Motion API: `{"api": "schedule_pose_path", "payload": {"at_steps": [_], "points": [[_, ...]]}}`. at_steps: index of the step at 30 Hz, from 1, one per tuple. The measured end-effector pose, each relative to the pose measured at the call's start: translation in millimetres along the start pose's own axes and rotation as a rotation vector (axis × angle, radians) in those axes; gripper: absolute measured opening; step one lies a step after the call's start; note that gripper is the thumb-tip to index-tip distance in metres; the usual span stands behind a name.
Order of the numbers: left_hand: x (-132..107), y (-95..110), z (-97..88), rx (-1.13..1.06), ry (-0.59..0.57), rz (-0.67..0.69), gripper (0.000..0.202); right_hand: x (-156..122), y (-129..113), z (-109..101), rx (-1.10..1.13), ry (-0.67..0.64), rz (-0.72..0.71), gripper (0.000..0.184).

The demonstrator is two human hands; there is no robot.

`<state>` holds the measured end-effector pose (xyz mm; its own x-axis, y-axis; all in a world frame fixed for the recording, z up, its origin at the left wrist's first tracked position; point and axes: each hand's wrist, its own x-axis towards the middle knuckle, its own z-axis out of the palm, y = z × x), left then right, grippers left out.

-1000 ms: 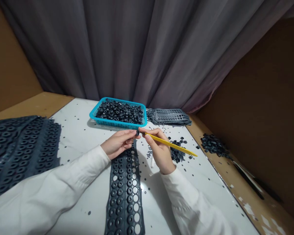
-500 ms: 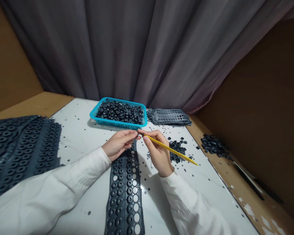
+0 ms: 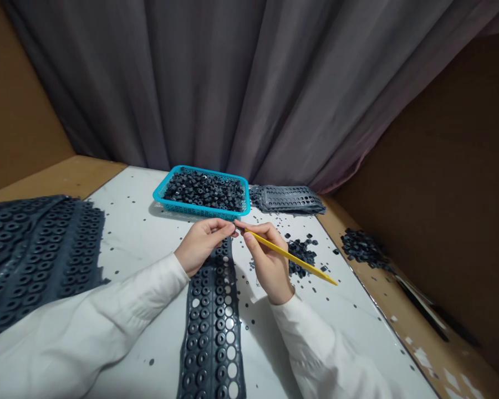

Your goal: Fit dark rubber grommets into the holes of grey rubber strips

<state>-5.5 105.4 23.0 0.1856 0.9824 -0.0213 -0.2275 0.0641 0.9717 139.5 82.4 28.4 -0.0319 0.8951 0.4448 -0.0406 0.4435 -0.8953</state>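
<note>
Left hand (image 3: 202,247): fingertips (image 3: 227,225) pinched closed, meeting the right hand's fingertips just in front of the blue plastic basket (image 3: 202,192); any held piece is hidden. Right hand (image 3: 268,263): thumb and fingers clenched around a slim yellow plastic pick (image 3: 291,257), its point aimed away toward the lower right. Beneath the hands lies a perforated dark grey rubber strip (image 3: 210,327), many holes seated with rings, some open. Basket is full of loose dark rings (image 3: 203,190). Beyond the right hand, a small heap of rings (image 3: 301,257) sits on the white marble-pattern tabletop (image 3: 128,205). Wider rubber sheets (image 3: 37,249) lie at left; a stack of perforated sheets (image 3: 289,199) lies beside the basket.
</note>
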Motion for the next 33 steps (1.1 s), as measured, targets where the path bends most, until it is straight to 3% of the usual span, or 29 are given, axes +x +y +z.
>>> {"api": "schedule_pose_path", "payload": {"at_steps": [20,28,33], "points": [[-5,1,6.8,0.054,0.105,0.088,0.026,-6,2,6,-0.062,0.074,-0.02,0.005],[-6,-1,7.7,0.074,0.093,0.092,0.025,-8,9,2,-0.367,0.043,-0.291,0.017],[-5,-3,7.8,0.064,0.092,0.081,0.027,-8,11,2,-0.472,0.023,-0.329,0.021]]}}
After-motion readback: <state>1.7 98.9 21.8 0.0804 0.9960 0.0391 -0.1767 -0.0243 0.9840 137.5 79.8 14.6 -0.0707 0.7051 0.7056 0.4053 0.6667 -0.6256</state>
